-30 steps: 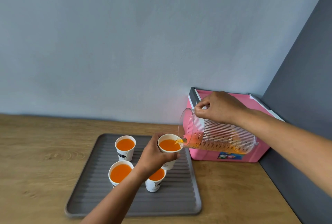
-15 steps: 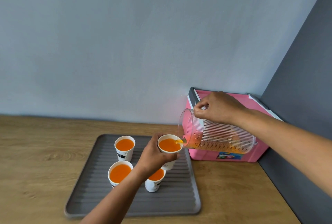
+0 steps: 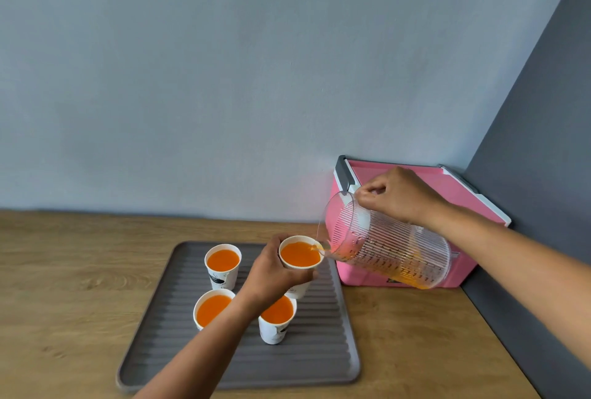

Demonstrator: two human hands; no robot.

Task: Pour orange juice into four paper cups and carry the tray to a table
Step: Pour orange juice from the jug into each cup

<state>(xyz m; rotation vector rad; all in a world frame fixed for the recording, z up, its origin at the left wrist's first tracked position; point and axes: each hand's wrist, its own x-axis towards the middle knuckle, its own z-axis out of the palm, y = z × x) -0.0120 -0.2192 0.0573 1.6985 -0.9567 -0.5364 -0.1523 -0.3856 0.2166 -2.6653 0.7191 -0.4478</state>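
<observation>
Wooden counter (image 3: 80, 286), grey ribbed tray (image 3: 319, 357) lying flat on it, pink cooler box (image 3: 358, 274) in the back corner

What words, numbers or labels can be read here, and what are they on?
Nothing here can be read.
On the pitcher: measuring marks, too small to read.
On the back-left paper cup and front-right paper cup: dark logos, blurred.
On the pink box: a sticker, mostly hidden behind the pitcher.
</observation>
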